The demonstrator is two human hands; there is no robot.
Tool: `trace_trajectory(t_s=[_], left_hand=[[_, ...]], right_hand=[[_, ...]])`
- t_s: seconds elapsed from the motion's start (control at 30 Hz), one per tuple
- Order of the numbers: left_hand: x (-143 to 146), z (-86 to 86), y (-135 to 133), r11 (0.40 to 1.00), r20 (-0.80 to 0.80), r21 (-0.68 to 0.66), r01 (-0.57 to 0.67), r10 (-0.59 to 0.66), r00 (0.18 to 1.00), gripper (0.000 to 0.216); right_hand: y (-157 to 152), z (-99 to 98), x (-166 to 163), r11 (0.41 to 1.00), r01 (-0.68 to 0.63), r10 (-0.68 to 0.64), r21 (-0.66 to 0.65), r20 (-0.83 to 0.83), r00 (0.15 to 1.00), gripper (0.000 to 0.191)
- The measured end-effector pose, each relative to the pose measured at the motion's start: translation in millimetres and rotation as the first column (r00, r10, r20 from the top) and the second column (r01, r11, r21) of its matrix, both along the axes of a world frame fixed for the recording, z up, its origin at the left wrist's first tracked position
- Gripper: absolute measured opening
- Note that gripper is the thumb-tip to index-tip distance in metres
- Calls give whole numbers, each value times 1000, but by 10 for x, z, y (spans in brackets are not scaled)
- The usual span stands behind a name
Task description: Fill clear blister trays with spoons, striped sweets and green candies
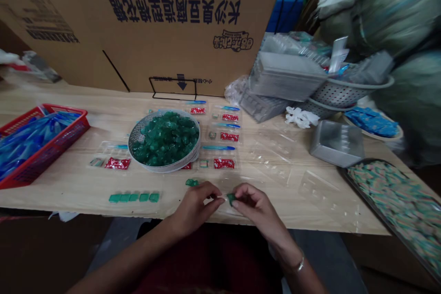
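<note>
Hands [198,202] [255,206] pinching green film-wrapped packet [230,198] above wood-grain table [82,188].

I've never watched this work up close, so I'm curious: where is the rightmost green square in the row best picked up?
Probably by the near and far edges of the rightmost green square, coming from above: it lies flat on the table with both those edges free, while the neighbouring square sits close on its left.
</note>
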State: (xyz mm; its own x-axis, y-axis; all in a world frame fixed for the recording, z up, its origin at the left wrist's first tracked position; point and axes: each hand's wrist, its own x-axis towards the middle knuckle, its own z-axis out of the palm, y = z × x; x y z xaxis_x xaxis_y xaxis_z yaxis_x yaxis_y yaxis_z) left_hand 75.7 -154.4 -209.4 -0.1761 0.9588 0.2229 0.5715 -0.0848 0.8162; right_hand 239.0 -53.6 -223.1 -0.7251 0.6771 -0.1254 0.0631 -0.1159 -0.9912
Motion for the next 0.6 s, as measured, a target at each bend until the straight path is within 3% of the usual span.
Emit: trace_trajectory(t_s=[0.03, 0.1, 0.17, 0.27, 0.4, 0.5, 0.6], left_hand=[[-18, -30, 11, 999, -59, -21, 24, -25, 998, 4], [-46, -97, 30, 994, -192, -71, 80, -93, 977, 15], [-51, -152, 46, 985, -283, -122, 122, -152, 947, 22], [-25, -191, 72, 977, -341, -171, 128, -180, 923, 21], [-23, -200, 78, 977, -315, -181, 109, -163, 935, 23], [-128, -186, 22, 997, -223, -77, -20, 3, 975, 28], [-296, -131, -64, 971, -107, -4, -238, 236, 966, 11]], right_hand=[[40, 12, 33, 986, -1, -8, 169, 52, 999, 14], [90, 36, 64, 891, -66, -1, 449, 147, 989, 5], [93, 53, 46, 790, -186, 56, 585, 232, 971, 8], [50, 51, -39, 684, -314, 112, 659, 331, 937, 14], [28, -5, -112, 640, -344, 143, 687, 334, 932, 17], [39, -23, -103, 624, -351, 160, 699, 326, 932, 17], [25, 7, -137, 587, -328, 118, 740, 322, 939, 14]])
